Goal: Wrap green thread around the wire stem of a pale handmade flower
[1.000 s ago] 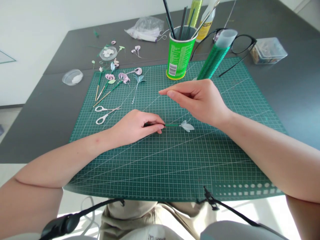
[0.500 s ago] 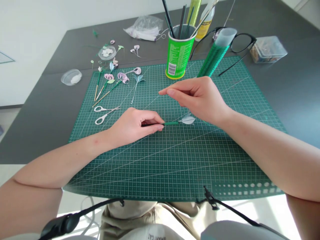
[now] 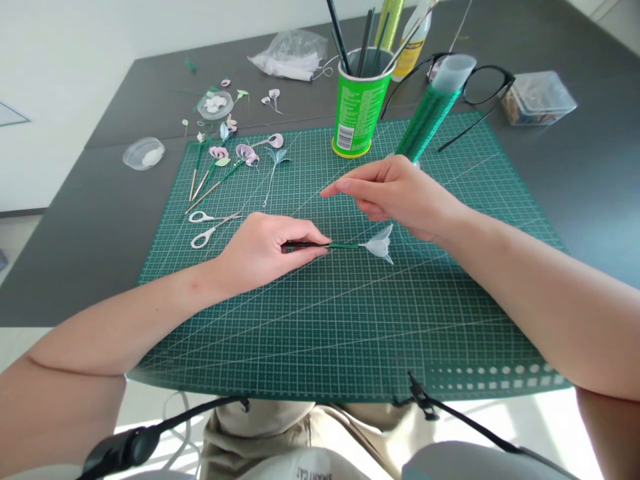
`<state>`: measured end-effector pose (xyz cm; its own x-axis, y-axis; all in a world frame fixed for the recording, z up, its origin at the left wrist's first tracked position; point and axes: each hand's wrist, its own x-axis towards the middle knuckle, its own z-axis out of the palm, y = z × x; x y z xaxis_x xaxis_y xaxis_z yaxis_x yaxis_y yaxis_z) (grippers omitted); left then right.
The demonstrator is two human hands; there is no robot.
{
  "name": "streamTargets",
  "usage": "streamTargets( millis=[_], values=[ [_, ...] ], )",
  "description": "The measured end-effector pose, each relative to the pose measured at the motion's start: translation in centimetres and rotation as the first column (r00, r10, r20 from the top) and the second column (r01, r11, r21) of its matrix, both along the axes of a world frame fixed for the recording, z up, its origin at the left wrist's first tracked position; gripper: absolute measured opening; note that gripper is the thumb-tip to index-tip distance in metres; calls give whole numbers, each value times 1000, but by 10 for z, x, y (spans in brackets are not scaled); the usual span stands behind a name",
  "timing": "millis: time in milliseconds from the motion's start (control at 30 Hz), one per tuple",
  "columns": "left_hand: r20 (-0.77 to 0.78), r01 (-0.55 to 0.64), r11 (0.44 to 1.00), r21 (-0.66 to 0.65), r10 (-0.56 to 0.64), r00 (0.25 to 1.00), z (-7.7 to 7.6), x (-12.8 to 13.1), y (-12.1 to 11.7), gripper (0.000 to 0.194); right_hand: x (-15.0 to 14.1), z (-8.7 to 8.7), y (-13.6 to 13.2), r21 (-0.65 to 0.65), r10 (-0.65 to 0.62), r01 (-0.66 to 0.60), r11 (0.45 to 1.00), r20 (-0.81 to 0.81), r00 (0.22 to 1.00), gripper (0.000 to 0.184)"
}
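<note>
My left hand (image 3: pixel 277 247) pinches a thin dark stick (image 3: pixel 299 245) between thumb and fingers. Green wrapping (image 3: pixel 344 246) covers the stick beyond my fingertips, and a pale, translucent-petaled flower (image 3: pixel 379 245) is at its right end. Lying nearly level, the stick is just over the green cutting mat (image 3: pixel 320 333). Above and to the right of it, my right hand (image 3: pixel 385 193) is closed, with thumb and index finger pressed together. Whatever fine strand it may hold is too thin to make out. Behind this hand stands a spool of green thread (image 3: pixel 431 120).
White-handled scissors (image 3: pixel 203 239) and several small flowers on sticks (image 3: pixel 215 187) lie left on the mat. A green cup (image 3: pixel 361 110) of rods stands at the back, near eyeglasses (image 3: pixel 485 85), a glue bottle (image 3: pixel 411 50) and a clear box (image 3: pixel 540 100).
The pale flower has turned about the stick's axis, so its petals now spread differently. My right hand has dipped slightly, with its lower fingers showing more. My left hand stays nearly in place.
</note>
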<state>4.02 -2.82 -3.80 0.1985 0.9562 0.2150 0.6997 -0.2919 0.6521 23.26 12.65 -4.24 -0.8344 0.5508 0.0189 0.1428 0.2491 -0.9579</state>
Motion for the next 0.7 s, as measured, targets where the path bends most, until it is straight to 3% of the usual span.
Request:
streamTargets(
  millis=[133,233,433,600,700],
  values=[
    [-26,5,999,50,-4,1000,-1,-1,0,7,-1,3,-2,-163,-31,37,986,42,999,21],
    [-13,-4,998,64,5,1000,-3,-2,0,6,-2,5,-4,-212,-62,77,974,78,995,20],
    [4,-61,994,95,61,998,-5,0,-3,4,-2,4,-2,-196,-40,55,979,79,996,17],
    [6,-130,949,288,134,991,-2,3,-5,3,-3,6,-4,-188,-27,44,981,91,996,19],
    [15,-147,904,401,154,988,0,4,-6,5,-4,8,-6,-113,2,4,994,58,998,17]
  ],
)
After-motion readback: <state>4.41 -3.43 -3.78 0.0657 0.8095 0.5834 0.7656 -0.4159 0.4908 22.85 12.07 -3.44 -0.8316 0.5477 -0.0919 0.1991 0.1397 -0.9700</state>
